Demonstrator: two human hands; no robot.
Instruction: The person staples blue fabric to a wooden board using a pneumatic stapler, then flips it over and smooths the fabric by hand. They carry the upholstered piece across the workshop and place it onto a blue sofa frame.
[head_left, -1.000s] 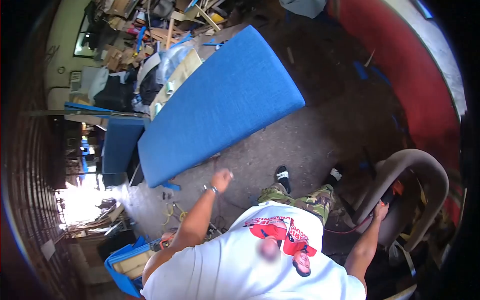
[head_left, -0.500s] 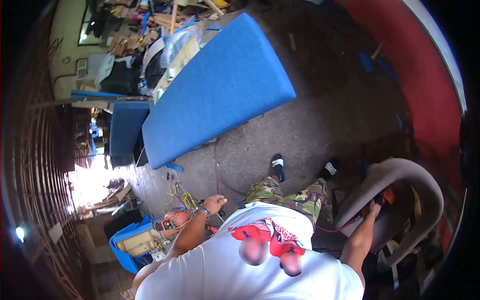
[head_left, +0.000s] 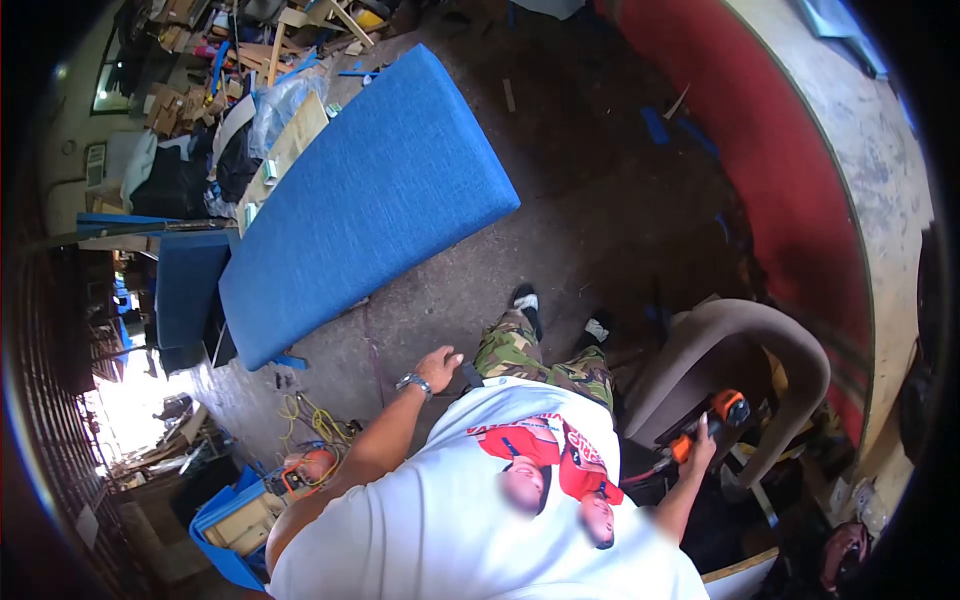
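My right hand is wrapped round the grip of an orange-and-black air staple gun, held in front of a curved grey-brown chair back. A red hose runs toward the tool's lower end. My left hand, with a watch at the wrist, hovers beside my waist. Its fingers are loosely bent and apart, holding nothing. Beyond it, a long blue upholstered panel is raised above the floor. What supports the panel is mostly hidden.
A smaller blue upholstered piece stands left of the panel. Yellow cord and an orange machine lie at lower left, near a blue-edged wooden frame. Scrap wood and clutter fill the back. A red surface borders the right.
My view has shifted, so the blue panel sits further left. My right hand has brought the staple gun into clearer view by the chair back. My left hand stays empty near my waist.
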